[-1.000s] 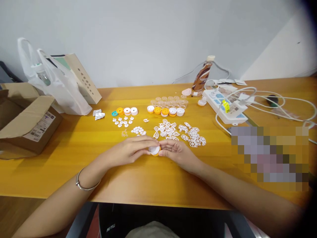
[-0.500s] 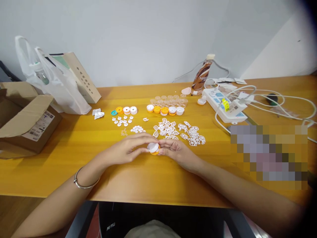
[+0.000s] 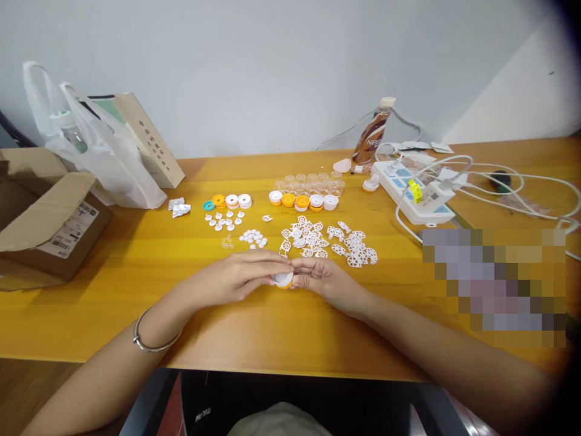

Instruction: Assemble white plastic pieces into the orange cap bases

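Note:
Between my two hands, just above the table's front half, is a small round cap (image 3: 283, 280) with a white inside and an orange rim. My left hand (image 3: 242, 274) grips it from the left, thumb at its side and fingers laid across its top. From the right, my right hand (image 3: 329, 282) pinches its edge between thumb and fingers. The left fingers hide part of the cap. Just beyond the hands lie white spoked plastic pieces (image 3: 306, 237) in a loose pile, with a second pile (image 3: 356, 245) to its right. Small white discs (image 3: 254, 238) lie beyond my left hand.
Rows of white and orange caps (image 3: 302, 202) and clear plastic cups (image 3: 313, 183) stand farther back. At left are a cardboard box (image 3: 54, 230), a plastic bag (image 3: 113, 157) and foil pieces (image 3: 180, 208). At right sit a bottle (image 3: 374, 130) and a power strip (image 3: 413, 194) with tangled cables.
My left fingers have moved right and over the cap's top. The white part now sits lower and more level within the orange rim. My right hand has hardly moved.

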The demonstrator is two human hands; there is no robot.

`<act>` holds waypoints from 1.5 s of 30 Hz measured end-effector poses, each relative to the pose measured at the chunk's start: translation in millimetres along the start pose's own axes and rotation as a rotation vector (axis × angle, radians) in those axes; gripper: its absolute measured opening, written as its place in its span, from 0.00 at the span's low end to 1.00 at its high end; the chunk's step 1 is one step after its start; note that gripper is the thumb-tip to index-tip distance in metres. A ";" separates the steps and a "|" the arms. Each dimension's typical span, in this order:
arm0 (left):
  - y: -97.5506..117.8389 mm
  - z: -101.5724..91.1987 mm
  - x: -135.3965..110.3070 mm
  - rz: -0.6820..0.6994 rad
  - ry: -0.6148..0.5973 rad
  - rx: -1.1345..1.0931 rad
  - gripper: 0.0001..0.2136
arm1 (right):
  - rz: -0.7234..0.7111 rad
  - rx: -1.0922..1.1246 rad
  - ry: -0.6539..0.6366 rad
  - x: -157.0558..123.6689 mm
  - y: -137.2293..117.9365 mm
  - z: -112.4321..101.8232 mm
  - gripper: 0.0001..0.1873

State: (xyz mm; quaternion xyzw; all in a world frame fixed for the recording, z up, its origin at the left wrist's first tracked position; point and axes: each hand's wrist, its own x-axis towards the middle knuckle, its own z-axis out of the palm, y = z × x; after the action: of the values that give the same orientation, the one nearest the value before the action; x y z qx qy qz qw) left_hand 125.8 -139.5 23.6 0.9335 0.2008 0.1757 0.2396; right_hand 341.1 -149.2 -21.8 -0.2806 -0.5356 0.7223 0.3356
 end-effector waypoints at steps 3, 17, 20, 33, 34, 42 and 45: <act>0.2 0.8 -0.5 0.004 0.008 0.028 0.19 | -0.009 -0.011 0.011 -0.3 0.1 -0.3 0.12; 2.4 4.1 -2.5 -0.012 0.066 0.249 0.17 | -0.158 -0.071 0.070 1.3 5.2 6.8 0.12; 4.7 1.1 -1.3 -0.062 0.059 0.213 0.16 | -0.140 -0.051 0.073 0.6 6.1 6.8 0.13; 3.3 -3.9 1.6 -0.174 0.209 -0.107 0.15 | -0.119 0.010 0.185 0.2 4.2 7.0 0.18; 3.4 -4.7 1.2 -0.182 0.223 -0.123 0.15 | -0.119 0.013 0.190 -0.4 3.4 7.1 0.19; 1.6 -25.9 -6.8 -0.245 0.031 0.012 0.13 | -0.145 -0.020 0.245 -2.4 -0.5 4.6 0.19; -0.4 -24.3 -8.4 -0.296 -0.168 0.070 0.09 | -0.146 -0.029 0.253 -2.2 -0.1 3.4 0.19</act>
State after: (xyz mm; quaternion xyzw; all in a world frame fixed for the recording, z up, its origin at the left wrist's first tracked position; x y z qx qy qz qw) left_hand 108.2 -133.8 41.5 0.9129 0.3215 0.0525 0.2461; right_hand 339.9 -152.9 -20.7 -0.3346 -0.5184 0.6470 0.4479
